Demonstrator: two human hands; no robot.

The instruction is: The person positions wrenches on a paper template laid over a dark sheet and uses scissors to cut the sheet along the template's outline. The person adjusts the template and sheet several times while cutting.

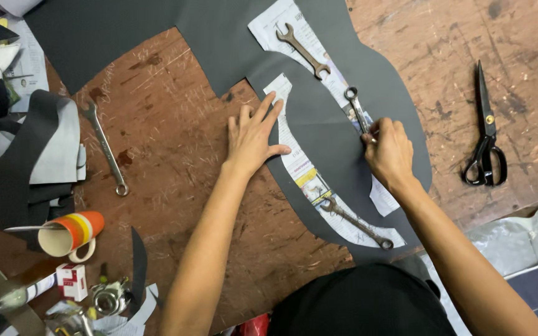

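From the head camera, our left hand (253,134) lies spread flat, pressing the curved newspaper pattern (300,165) onto the dark sheet (319,124). Our right hand (388,151) is closed, pinching something small at the pattern's right edge. Three wrenches (357,111) weigh the pattern, whose long axis runs from upper left to lower right. The sheet around the pattern looks uncut, and the scissors (486,134) lie unused.

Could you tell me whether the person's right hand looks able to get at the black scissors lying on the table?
Probably yes: the scissors lie in the open on the wooden table, to the right of the right hand, with nothing between them.
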